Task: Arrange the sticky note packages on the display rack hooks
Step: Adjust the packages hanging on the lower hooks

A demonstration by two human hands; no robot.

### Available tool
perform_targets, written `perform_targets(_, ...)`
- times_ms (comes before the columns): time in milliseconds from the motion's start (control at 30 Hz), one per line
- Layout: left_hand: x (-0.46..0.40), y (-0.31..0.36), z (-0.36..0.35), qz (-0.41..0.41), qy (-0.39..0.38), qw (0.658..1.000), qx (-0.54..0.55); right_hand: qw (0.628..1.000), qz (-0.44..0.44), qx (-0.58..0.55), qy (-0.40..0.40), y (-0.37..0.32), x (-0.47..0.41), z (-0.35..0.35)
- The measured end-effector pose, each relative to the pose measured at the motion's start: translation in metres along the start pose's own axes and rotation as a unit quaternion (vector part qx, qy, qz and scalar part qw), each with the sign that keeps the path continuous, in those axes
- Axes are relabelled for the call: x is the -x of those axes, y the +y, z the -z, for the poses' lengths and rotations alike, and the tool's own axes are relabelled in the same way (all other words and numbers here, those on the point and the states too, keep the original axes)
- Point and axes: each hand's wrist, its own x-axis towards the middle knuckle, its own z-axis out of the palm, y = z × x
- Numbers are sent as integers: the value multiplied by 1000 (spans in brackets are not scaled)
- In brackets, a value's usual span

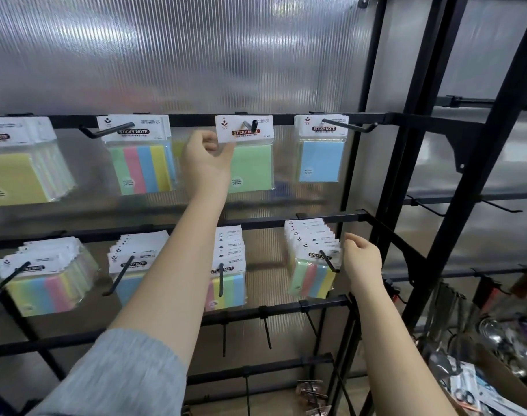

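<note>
Facing the black display rack [373, 187], we see sticky note packages on two rows of hooks. Our left hand [206, 159] pinches the header card of the green package [250, 166] hanging on an upper hook [250, 125]. Our right hand [361, 259] curls, touching the stacked packages [311, 259] on a lower hook.
</note>
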Motion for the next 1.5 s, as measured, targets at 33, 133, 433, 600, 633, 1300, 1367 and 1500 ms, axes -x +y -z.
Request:
perform_targets(33, 4, -4, 4, 5, -5, 1000, -3, 1000, -11, -3, 9, 3, 0, 0)
perform_targets(133, 22, -14, 15, 12, -30, 999, -13, 999, -36, -7, 3, 15, 0, -3)
perform_targets(433, 71, -66, 45, 106, -120, 983, -87, 999, -38, 9, 18, 36, 17, -12)
perform_targets(600, 80, -92, 56, 158, -142, 966, -148, 998, -50, 3, 39, 44, 31, -15)
perform_targets(633, 81, -95, 58, 162, -145, 963, -157, 999, -41, 1, 30, 45, 34, -15)
perform_targets(1300, 118, -124, 57, 239, -145, 948, -150, 989, 51, -21, 138, 9, 81, 15)
perform_targets(1367, 123, -124, 57, 252, -138, 948, -137, 988, 62, -42, 139, 2, 83, 18)
perform_targets(1500, 132, -128, 55, 259, -182, 943, -106, 986, 79, -74, 129, -9, 88, 23)
